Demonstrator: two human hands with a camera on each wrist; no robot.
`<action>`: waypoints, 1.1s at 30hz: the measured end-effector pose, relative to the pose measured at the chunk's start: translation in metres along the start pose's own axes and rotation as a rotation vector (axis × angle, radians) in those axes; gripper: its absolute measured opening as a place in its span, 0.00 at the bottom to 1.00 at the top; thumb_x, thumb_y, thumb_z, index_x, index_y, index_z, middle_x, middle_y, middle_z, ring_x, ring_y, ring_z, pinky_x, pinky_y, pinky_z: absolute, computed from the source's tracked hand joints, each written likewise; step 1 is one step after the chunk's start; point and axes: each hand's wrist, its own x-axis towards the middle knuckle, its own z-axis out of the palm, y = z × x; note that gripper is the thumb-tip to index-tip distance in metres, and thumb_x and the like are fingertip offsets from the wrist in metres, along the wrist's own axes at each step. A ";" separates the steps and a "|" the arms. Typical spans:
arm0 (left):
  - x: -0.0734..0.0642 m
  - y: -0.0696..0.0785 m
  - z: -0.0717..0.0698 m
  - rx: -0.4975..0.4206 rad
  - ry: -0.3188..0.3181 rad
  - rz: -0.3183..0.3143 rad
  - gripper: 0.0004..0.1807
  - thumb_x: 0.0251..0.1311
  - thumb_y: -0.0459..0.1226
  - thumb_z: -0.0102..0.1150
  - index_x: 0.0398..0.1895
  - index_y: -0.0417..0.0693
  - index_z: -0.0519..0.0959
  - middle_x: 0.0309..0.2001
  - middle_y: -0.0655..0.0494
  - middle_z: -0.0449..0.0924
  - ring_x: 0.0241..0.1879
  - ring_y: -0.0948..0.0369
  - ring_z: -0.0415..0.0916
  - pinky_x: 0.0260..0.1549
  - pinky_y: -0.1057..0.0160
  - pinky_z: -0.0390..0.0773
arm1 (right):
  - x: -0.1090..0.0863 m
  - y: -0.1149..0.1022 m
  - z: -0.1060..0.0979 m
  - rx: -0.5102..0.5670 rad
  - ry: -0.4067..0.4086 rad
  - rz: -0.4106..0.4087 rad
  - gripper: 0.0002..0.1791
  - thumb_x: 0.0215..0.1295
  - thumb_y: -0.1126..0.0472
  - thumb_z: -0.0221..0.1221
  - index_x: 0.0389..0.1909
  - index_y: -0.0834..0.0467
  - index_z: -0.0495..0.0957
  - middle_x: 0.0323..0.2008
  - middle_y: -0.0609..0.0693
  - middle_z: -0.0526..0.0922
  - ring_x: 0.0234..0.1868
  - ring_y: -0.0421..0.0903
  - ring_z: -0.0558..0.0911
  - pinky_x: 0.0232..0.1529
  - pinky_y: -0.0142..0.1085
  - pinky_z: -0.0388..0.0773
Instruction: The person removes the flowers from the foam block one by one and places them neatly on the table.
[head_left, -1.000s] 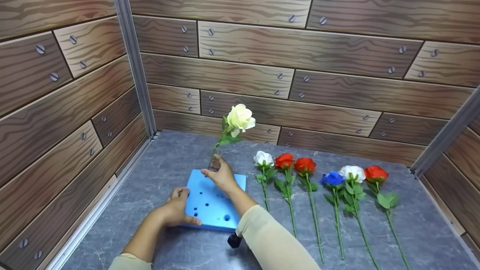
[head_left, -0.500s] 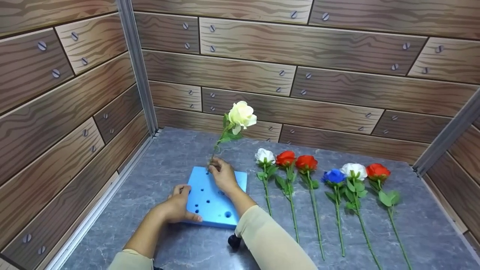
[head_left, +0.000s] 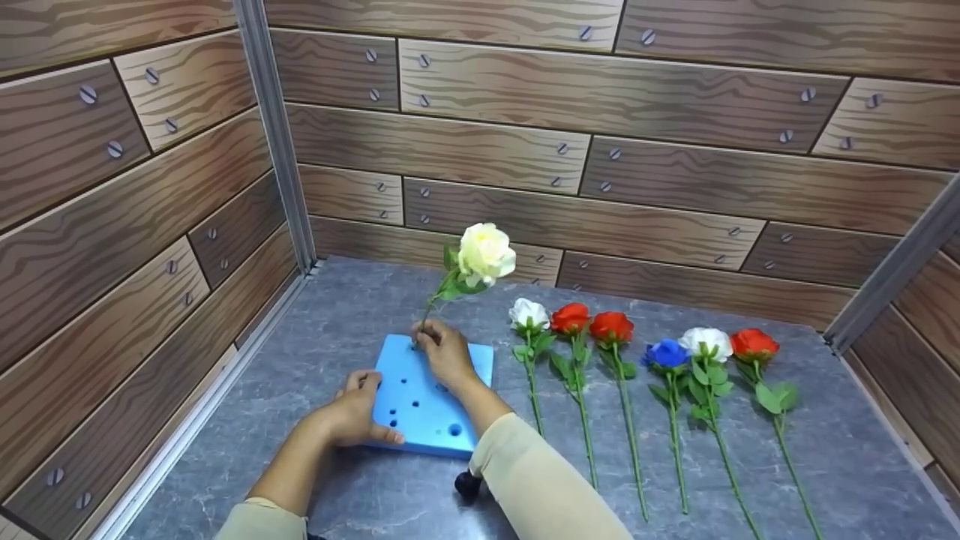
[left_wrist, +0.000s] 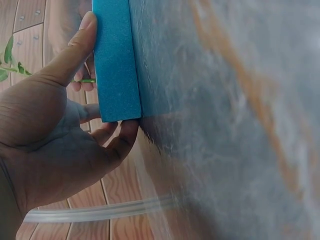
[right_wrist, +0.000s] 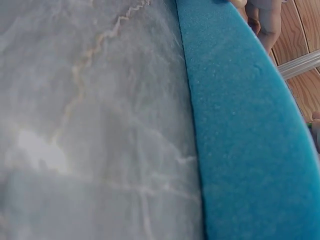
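Observation:
A cream-yellow artificial rose (head_left: 486, 253) leans to the right over the far left part of a blue foam block (head_left: 431, 420). My right hand (head_left: 448, 356) pinches its green stem low down, right at a hole near the block's far edge. The block lies flat, with several holes of different sizes in its top. My left hand (head_left: 349, 412) grips the block's left side. In the left wrist view, the thumb lies against the top face of the foam block (left_wrist: 117, 70) and the fingers wrap its edge. The right wrist view shows mostly the block's side (right_wrist: 240, 120).
To the right, several roses lie in a row on the grey marbled table (head_left: 360, 300): a white rose (head_left: 529, 315), red roses (head_left: 611, 327), a blue rose (head_left: 667, 353) and another white one. Wood-patterned walls (head_left: 487, 150) enclose the back and sides.
My right fingers, spread beside the stem earlier, have closed on it. The cream-yellow rose's head has sunk lower toward the block. My left hand has stayed at the block's side.

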 end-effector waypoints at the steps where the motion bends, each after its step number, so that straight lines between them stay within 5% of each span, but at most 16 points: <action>1: -0.001 0.000 0.000 0.000 -0.002 -0.001 0.70 0.51 0.52 0.87 0.87 0.35 0.50 0.84 0.31 0.47 0.81 0.25 0.52 0.75 0.28 0.66 | -0.001 0.000 0.001 0.004 0.000 -0.003 0.12 0.84 0.63 0.56 0.57 0.60 0.86 0.51 0.54 0.91 0.54 0.49 0.89 0.56 0.41 0.86; 10: -0.003 -0.004 0.002 -0.002 -0.016 -0.009 0.69 0.51 0.52 0.86 0.87 0.36 0.50 0.84 0.32 0.47 0.81 0.25 0.52 0.74 0.28 0.67 | -0.005 0.002 0.005 0.034 0.008 -0.083 0.11 0.83 0.68 0.55 0.53 0.62 0.85 0.50 0.58 0.90 0.53 0.51 0.89 0.53 0.35 0.86; 20: -0.001 -0.002 0.004 0.005 -0.023 -0.016 0.70 0.52 0.54 0.85 0.87 0.37 0.50 0.84 0.32 0.46 0.81 0.23 0.50 0.74 0.28 0.67 | -0.006 0.005 0.003 0.076 0.024 -0.108 0.11 0.83 0.70 0.54 0.51 0.58 0.85 0.50 0.64 0.89 0.54 0.55 0.89 0.55 0.41 0.89; 33: 0.001 0.002 0.000 0.012 -0.015 -0.019 0.70 0.51 0.54 0.86 0.87 0.37 0.50 0.84 0.34 0.47 0.82 0.27 0.53 0.74 0.30 0.69 | -0.003 -0.001 -0.002 0.337 0.133 -0.032 0.11 0.85 0.70 0.51 0.58 0.69 0.78 0.56 0.74 0.83 0.61 0.70 0.85 0.55 0.49 0.91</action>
